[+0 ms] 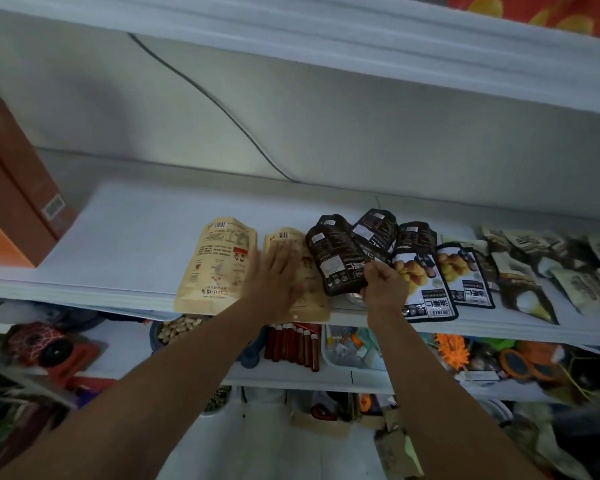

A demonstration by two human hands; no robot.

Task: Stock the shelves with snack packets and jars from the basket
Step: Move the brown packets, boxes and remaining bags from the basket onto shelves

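**Packets Going Down in a Row on the Shelf**

The person stands at the white shelf [125, 237] and lays snack packets flat along its front edge. This looks like the tidy-up part of the job: putting each packet in its place in the row.

The left hand [274, 275] lies flat, fingers straight, pressing on a tan packet [314, 301]. Another tan packet [215, 265] lies just beside it. The right hand [383, 284] pinches the bottom edge of a black packet [336, 261], which partly lies over the tan one and the other black packets [426, 282] to its right.

I think the next move is to set the black packet down straight and let go, then fetch more. The basket is not in view.

The tan packets show barcodes and small print. The black ones have white labels, big white letters and a picture of yellow-brown food. I cannot read any words.
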